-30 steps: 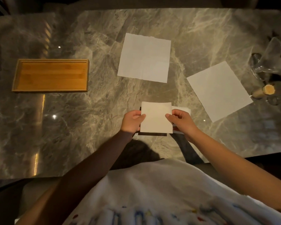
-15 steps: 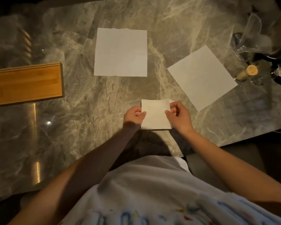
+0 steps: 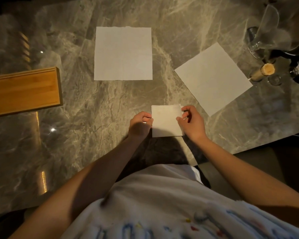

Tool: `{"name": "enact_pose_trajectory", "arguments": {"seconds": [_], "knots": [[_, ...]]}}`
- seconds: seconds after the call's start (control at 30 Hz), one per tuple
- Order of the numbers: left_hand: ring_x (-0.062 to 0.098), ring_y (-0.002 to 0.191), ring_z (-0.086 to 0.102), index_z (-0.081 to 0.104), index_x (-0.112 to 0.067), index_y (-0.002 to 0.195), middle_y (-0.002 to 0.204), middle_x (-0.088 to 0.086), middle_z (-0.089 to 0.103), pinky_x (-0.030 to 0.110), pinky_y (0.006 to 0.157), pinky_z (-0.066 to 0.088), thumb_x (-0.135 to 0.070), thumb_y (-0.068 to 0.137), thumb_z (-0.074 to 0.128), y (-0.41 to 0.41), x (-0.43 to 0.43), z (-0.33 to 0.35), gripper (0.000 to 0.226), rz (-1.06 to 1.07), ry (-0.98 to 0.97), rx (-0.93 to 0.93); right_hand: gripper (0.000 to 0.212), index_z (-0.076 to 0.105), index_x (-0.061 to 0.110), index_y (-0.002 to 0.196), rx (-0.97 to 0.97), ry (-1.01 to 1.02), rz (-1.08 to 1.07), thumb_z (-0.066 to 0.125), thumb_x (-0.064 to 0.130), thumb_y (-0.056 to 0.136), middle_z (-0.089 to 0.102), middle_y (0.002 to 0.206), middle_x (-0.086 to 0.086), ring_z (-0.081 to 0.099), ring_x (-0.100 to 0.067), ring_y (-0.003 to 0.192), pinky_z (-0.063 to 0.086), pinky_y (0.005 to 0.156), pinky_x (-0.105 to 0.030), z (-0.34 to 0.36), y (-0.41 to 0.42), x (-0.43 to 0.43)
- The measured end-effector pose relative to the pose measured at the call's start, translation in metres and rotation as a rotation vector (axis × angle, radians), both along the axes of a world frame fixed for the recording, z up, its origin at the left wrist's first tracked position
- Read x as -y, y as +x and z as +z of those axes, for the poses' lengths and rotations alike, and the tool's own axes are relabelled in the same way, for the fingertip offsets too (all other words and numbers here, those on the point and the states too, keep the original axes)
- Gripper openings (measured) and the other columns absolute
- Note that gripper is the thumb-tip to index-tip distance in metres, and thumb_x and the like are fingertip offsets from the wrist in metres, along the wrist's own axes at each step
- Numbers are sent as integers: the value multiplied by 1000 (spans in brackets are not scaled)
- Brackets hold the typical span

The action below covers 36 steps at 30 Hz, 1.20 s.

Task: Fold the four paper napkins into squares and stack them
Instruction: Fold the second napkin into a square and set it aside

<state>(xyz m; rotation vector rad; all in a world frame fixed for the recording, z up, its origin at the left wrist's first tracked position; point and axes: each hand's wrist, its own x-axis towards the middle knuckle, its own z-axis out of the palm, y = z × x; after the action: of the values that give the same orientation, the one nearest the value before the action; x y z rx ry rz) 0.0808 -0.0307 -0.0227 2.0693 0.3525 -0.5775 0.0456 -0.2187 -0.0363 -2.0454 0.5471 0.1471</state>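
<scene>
A small folded white napkin square [image 3: 166, 122] lies near the table's front edge, and another folded napkin's edge peeks out beneath it on the right side. My left hand [image 3: 140, 125] pinches the square's left edge. My right hand [image 3: 192, 123] pinches its right edge between thumb and fingers. Two unfolded napkins lie flat farther back: one [image 3: 123, 53] straight ahead, the other [image 3: 213, 77] turned at an angle to the right.
A wooden tray [image 3: 22, 91] sits at the left edge of the marble table [image 3: 97, 118]. Glassware [image 3: 264, 33], a small cork-topped jar [image 3: 264, 71] and dark objects crowd the far right corner. The table's front edge runs close to my body.
The folded square came down onto the folded napkin beneath it, which is now almost covered. The camera view shifted left and down; both hands stay on the square's edges.
</scene>
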Motion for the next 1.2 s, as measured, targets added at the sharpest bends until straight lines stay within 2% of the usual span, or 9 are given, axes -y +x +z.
{"name": "enact_pose_trajectory", "arguments": {"seconds": [0.2,0.37,0.53,0.73,0.83,0.9,0.97,1.07,1.2], "knots": [[32,86,62,66,1,102,99,17,67,39,75,54,-5,87,49,-3,1,3,24,-72,63,136,21,53,17,103,22,-31,-14,63,13,85,54,84,-1,46,-10,63,43,62,-25,3,1,0],[32,97,61,62,5,112,108,22,66,22,80,44,-1,90,46,-8,1,6,28,-115,126,278,11,52,16,104,66,-79,-94,44,15,96,56,86,12,51,-7,66,48,68,-30,6,0,6],[30,105,59,59,1,119,116,19,63,30,90,47,-4,89,52,-13,1,7,31,-180,102,226,13,52,15,106,45,-150,10,41,16,98,56,86,6,56,-18,68,45,64,-31,9,-6,5],[28,102,58,57,-3,121,116,16,62,28,86,47,-4,89,50,-9,5,8,33,-142,82,147,13,50,16,107,4,-135,20,42,15,96,60,87,-3,53,-16,64,49,64,-40,15,-2,0],[27,104,55,49,-9,129,123,12,54,32,84,47,-11,85,58,-12,1,12,45,-226,145,224,26,50,19,116,8,-208,87,50,18,90,58,108,-3,55,-16,82,51,73,-41,17,-5,4],[27,115,49,45,-15,134,132,11,48,40,92,44,-25,79,66,-14,-4,11,60,-459,349,425,41,49,19,128,87,-368,276,56,29,88,50,127,-7,48,-21,110,47,90,-44,16,-8,10],[30,125,42,42,-21,137,142,11,43,45,100,35,-40,75,68,-15,-7,8,70,-688,514,568,56,46,22,137,127,-525,517,54,45,86,38,144,-12,36,-31,130,33,105,-50,14,-10,15],[31,138,26,31,-26,144,155,10,23,54,109,18,-56,77,61,-14,-7,-2,79,-931,607,528,72,33,29,147,41,-696,770,35,66,84,19,158,-13,21,-37,141,22,110,-57,9,-10,17],[31,142,16,22,-31,146,158,8,12,58,112,7,-58,79,58,-12,-12,-17,81,-986,621,436,82,21,30,150,-109,-758,857,20,73,81,6,161,-11,9,-37,146,17,112,-61,4,-9,18]]}}
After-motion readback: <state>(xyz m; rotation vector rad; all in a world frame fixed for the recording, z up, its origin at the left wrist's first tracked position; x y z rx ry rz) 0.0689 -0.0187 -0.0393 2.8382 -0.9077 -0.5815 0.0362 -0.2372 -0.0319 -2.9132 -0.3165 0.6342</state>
